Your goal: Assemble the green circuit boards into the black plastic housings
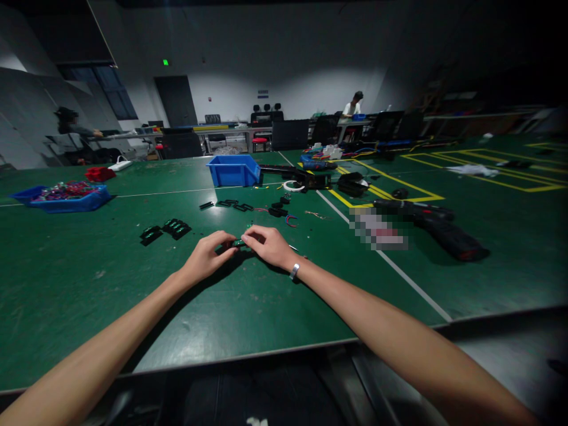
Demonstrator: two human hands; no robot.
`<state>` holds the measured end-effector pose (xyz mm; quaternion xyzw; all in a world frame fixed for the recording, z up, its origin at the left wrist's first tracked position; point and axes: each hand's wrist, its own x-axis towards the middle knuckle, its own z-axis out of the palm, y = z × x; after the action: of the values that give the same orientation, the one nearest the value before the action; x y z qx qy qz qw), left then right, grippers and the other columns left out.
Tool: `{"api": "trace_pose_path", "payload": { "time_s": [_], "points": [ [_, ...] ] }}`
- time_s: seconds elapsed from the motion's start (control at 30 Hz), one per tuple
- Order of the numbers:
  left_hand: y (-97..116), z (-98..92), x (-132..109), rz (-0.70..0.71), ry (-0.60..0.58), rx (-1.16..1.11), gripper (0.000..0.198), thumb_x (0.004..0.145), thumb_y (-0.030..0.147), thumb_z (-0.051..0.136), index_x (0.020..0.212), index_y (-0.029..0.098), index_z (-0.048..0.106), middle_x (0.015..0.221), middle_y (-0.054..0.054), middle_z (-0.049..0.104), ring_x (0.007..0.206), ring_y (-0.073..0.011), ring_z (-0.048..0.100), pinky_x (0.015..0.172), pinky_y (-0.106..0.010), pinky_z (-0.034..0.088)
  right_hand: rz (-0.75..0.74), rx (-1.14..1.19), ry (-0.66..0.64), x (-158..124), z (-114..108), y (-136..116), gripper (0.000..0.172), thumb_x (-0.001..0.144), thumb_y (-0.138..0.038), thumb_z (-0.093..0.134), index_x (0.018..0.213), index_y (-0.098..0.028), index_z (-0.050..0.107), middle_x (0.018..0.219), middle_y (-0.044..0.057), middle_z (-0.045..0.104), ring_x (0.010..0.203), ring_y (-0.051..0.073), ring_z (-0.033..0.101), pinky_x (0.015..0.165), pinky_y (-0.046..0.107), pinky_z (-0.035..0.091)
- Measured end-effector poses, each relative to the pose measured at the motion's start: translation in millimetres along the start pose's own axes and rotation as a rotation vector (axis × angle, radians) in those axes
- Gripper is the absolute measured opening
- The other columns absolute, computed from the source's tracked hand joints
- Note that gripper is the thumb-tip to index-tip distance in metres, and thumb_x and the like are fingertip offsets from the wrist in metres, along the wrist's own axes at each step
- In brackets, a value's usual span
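Over the green table, my left hand and my right hand meet at a small dark part with a green face. The fingers of both hands are closed on its two ends. Left of my left hand lie two groups of similar black and green parts. Beyond my hands is a loose row of small black frames. Short red and blue wires lie past my right hand, near some black pieces. Finer detail of the held part is too small to tell.
A blue bin stands farther back. At the left, a blue tray holds red wiring. Black tools, one a drill-like tool, lie to the right by yellow tape. Two people are in the background. The table's front edge is near.
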<state>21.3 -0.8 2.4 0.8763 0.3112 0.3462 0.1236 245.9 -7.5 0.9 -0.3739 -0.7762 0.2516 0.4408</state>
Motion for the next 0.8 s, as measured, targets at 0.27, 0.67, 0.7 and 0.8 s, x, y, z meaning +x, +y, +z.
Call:
{"api": "trace_pose_path", "payload": {
  "time_s": [0.27, 0.67, 0.7, 0.8],
  "points": [
    [-1.5, 1.4, -0.8, -0.001, -0.013, 0.002, 0.018, 0.095, 0.033, 0.060, 0.105, 0.018, 0.064, 0.089, -0.003, 0.063, 0.080, -0.0154, 0.059, 0.074, -0.027, 0.045, -0.016, -0.006, 0.006, 0.4, 1.2, 2.7, 0.025, 0.097, -0.037, 0.056, 0.089, -0.017, 0.070, 0.079, 0.001, 0.068, 0.070, 0.013, 0.056, 0.065, 0.025, 0.038],
    [-2.0, 1.5, -0.7, 0.021, -0.025, 0.010, 0.018, 0.095, 0.032, 0.060, 0.104, 0.017, 0.063, 0.089, -0.003, 0.063, 0.080, -0.0147, 0.058, 0.073, -0.026, 0.044, -0.013, -0.008, 0.013, 0.1, 1.5, 4.2, 0.026, 0.096, -0.038, 0.057, 0.088, -0.018, 0.070, 0.077, 0.001, 0.067, 0.069, 0.014, 0.055, 0.064, 0.025, 0.038],
    [-2.1, 1.4, -0.8, 0.020, -0.027, 0.009, 0.018, 0.095, 0.032, 0.060, 0.104, 0.017, 0.063, 0.089, -0.003, 0.063, 0.080, -0.0148, 0.058, 0.074, -0.026, 0.045, -0.016, -0.006, 0.014, 0.0, 1.5, 4.1, 0.026, 0.096, -0.038, 0.057, 0.088, -0.018, 0.070, 0.078, 0.001, 0.068, 0.069, 0.014, 0.055, 0.065, 0.025, 0.038],
    [-2.6, 1.0, -1.0, 0.018, -0.030, 0.008, 0.018, 0.095, 0.032, 0.060, 0.105, 0.017, 0.063, 0.091, -0.003, 0.063, 0.081, -0.0149, 0.058, 0.074, -0.026, 0.045, -0.021, -0.002, 0.016, 0.0, 1.4, 3.9, 0.024, 0.096, -0.037, 0.058, 0.088, -0.017, 0.070, 0.079, 0.001, 0.068, 0.071, 0.014, 0.056, 0.066, 0.025, 0.038]
  ]
}}
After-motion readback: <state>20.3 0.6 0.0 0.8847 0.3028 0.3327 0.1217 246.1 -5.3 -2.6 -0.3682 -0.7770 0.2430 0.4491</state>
